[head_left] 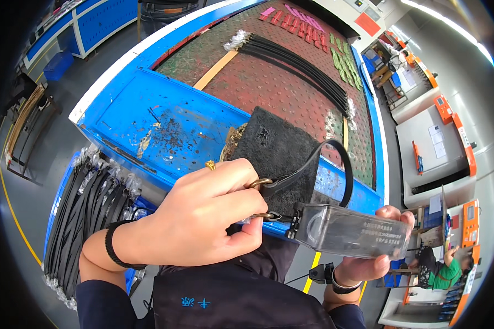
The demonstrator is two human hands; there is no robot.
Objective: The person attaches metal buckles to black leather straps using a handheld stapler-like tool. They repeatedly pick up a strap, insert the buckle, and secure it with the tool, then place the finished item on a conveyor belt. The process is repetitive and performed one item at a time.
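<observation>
The person's left hand [208, 211] has its fingers clamped on the brass-coloured metal clips [259, 183] of a thin black strap [348, 170], which I see looping out to those fingers' right. The right hand [362, 268] has its fingers closed around a clear rectangular plastic box [346, 230]. Just beyond the left fingers, a rough black square pad [274, 142] rests on the blue tabletop [126, 118].
</observation>
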